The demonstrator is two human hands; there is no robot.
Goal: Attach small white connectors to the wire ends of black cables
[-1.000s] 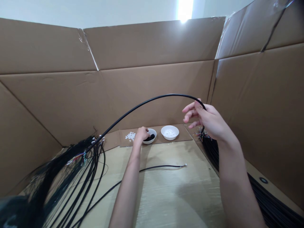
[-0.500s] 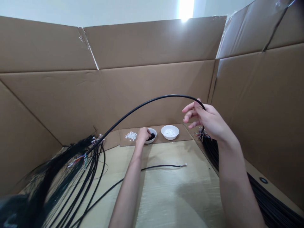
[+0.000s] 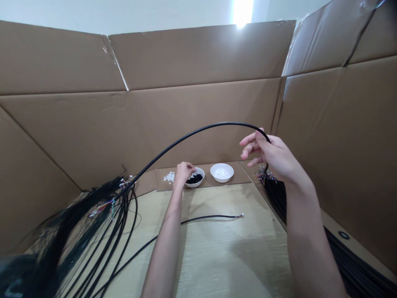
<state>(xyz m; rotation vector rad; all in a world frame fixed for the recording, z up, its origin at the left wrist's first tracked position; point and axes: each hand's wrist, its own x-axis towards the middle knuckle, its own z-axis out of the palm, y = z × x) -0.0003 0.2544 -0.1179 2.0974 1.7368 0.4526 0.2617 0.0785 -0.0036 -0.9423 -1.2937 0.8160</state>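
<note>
Left hand (image 3: 184,171) has lifted off black pieces (image 3: 194,179) to white bowl (image 3: 195,185) rim, can't tell its grip; right hand (image 3: 277,156) still pinches black cable (image 3: 223,123).

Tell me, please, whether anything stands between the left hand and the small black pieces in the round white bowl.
Nothing visible does: the left hand is right at the round white bowl containing the small black pieces. The arched black cable passes higher in the picture.

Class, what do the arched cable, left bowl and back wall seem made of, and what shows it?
Arched cable: probably rubber or plastic sheath, smooth, lightly glossy; highlight along its curve. Left bowl: smooth, evenly white wall suggests plastic or ceramic. Back wall: likely cardboard, matte brown; straight fold creases.
</note>
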